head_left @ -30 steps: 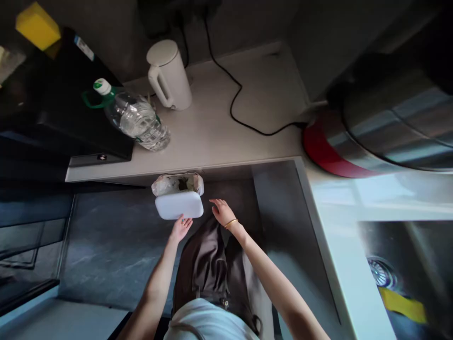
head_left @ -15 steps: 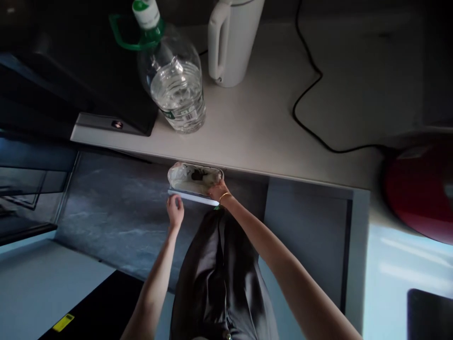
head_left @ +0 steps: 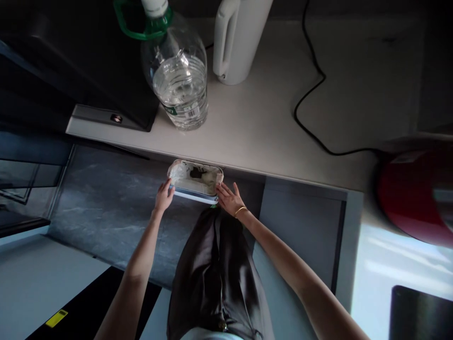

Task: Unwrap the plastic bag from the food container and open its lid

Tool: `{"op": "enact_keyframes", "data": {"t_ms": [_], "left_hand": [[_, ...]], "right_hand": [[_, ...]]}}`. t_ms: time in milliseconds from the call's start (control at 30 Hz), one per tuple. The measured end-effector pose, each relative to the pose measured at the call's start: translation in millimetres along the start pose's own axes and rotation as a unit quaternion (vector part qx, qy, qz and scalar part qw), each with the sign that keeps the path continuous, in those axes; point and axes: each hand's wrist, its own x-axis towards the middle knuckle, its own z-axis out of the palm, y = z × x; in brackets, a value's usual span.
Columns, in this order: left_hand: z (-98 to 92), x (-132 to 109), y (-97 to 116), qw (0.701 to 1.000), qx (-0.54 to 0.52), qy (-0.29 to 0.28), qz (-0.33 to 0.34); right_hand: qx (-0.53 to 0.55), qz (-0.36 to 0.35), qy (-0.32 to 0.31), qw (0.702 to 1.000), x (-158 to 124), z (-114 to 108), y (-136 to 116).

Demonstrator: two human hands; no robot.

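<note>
A small oblong trash bin [head_left: 196, 194] hangs or stands just below the counter's front edge, lined with a pale plastic bag [head_left: 184, 182]. Dark waste [head_left: 198, 173] lies inside it. At the bin's left front corner, the fingers and thumb of my left hand [head_left: 164, 196] close on the rim. My right hand [head_left: 229, 199] is at the right end, its fingers stretched out and touching the bag's edge, with the thumb spread away. Whether the right fingertips grip the liner is too small to tell.
On the counter [head_left: 255, 137] stand a large water bottle [head_left: 182, 89] with a green handle and a white kettle [head_left: 240, 47]. A black cord [head_left: 300, 101] runs to a red appliance [head_left: 410, 196] at right. Grey cabinet doors [head_left: 300, 226] lie below.
My right hand has come out of the bin and opened at its right end. My left hand has moved up and left onto the bin's left corner.
</note>
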Motion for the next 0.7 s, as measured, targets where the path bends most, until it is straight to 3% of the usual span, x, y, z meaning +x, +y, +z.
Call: {"op": "enact_keyframes", "data": {"t_ms": [67, 133, 233, 333, 500, 700], "left_hand": [[-3.2, 10, -6, 1.000, 0.006, -0.006, -0.005], [-2.8, 14, -13, 0.998, -0.023, 0.034, -0.045], [5.1, 3, -31, 0.985, -0.063, 0.093, -0.128], [16.4, -17, -49, 0.982, -0.061, 0.081, -0.158], [14.6, -24, -55, 0.987, -0.020, 0.090, -0.134], [-5.7, -5, -25, 0.992, 0.062, 0.102, -0.050]], "right_hand": [[-0.007, 0.005, -0.013, 1.000, -1, -3, 1], [0.000, 0.036, 0.012, 0.999, 0, -3, 0], [0.071, 0.180, 0.069, 0.979, -7, 9, -3], [0.148, 0.257, 0.055, 0.953, -20, 34, -8], [0.203, 0.256, 0.062, 0.943, -26, 68, -27], [0.261, 0.293, 0.122, 0.912, -29, 58, -40]]}}
